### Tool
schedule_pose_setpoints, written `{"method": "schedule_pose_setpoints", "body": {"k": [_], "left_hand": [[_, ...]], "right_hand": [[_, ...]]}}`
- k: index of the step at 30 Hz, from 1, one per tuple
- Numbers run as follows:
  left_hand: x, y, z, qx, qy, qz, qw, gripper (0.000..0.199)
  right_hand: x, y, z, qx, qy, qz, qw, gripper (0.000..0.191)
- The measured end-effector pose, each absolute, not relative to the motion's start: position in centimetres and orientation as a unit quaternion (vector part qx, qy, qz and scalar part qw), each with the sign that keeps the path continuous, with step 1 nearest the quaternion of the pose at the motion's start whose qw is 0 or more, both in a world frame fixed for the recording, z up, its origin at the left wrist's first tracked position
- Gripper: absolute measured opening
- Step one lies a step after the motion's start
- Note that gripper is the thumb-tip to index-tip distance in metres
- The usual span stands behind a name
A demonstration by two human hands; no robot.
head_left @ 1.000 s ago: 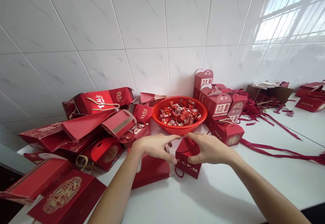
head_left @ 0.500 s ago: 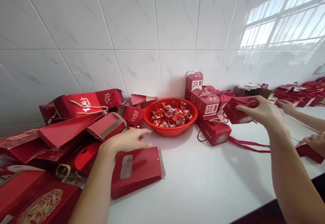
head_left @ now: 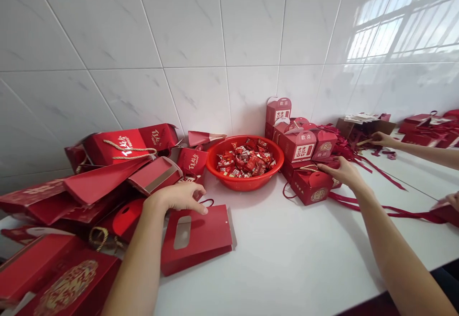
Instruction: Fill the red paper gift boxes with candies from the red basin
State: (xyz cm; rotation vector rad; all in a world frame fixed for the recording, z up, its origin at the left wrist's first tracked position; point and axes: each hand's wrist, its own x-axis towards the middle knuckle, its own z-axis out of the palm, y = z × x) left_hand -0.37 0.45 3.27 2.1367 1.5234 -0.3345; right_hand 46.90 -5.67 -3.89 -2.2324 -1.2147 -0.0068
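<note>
My left hand (head_left: pixel 182 197) hovers at the back edge of a red paper gift bag (head_left: pixel 206 234) with an oval window, which lies on its side. Its fingers are curled, with the thumb apart from them, and nothing shows between them. A dark red cord loop (head_left: pixel 207 201) pokes up beside the thumb. Over on the right, my right hand (head_left: pixel 343 171) has its fingers closed on a small red gift box (head_left: pixel 334 162) set down among the other boxes. That box is partly hidden by the hand. Just in front sits another red box (head_left: pixel 312 185) with a gold round emblem.
A red basin (head_left: pixel 245 182) of wrapped candies stands near the tiled wall. Red bags and boxes (head_left: pixel 103 177) heap up on the left; boxes with white labels (head_left: pixel 303 146) are stacked right. Another person's hands (head_left: pixel 383 139) work farther right, near dark red ribbons (head_left: pixel 387 175).
My right hand has lowered the small red box from the air to the stacked boxes. My left hand's fingers have curled in more. The other person's far hand has moved left.
</note>
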Motion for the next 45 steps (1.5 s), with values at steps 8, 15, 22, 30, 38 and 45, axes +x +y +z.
{"method": "schedule_pose_setpoints", "body": {"k": [8, 15, 22, 30, 38, 45], "left_hand": [[-0.3, 1.0, 2.5, 0.776, 0.561, -0.154, 0.243, 0.074], [1.2, 1.2, 1.4, 0.795, 0.531, -0.173, 0.239, 0.064], [1.3, 1.4, 0.8, 0.813, 0.500, -0.151, 0.258, 0.053], [1.6, 0.6, 1.6, 0.804, 0.511, -0.136, 0.272, 0.049], [4.0, -2.5, 3.7, 0.825, 0.394, 0.176, 0.366, 0.068], [6.3, -3.9, 3.2, 0.802, 0.286, 0.317, 0.417, 0.052]], "right_hand": [[40.2, -7.8, -1.5, -0.695, -0.535, -0.138, 0.459, 0.044], [24.4, -11.4, -5.4, -0.481, -0.821, 0.139, 0.275, 0.038], [22.4, -10.2, -8.6, -0.586, -0.728, 0.302, 0.187, 0.023], [22.7, -10.4, -9.2, -0.580, -0.741, 0.290, 0.175, 0.024], [25.8, -9.4, -3.3, -0.442, -0.652, 0.371, 0.492, 0.037], [28.0, -9.6, 1.3, -0.478, -0.670, 0.229, 0.520, 0.038]]}}
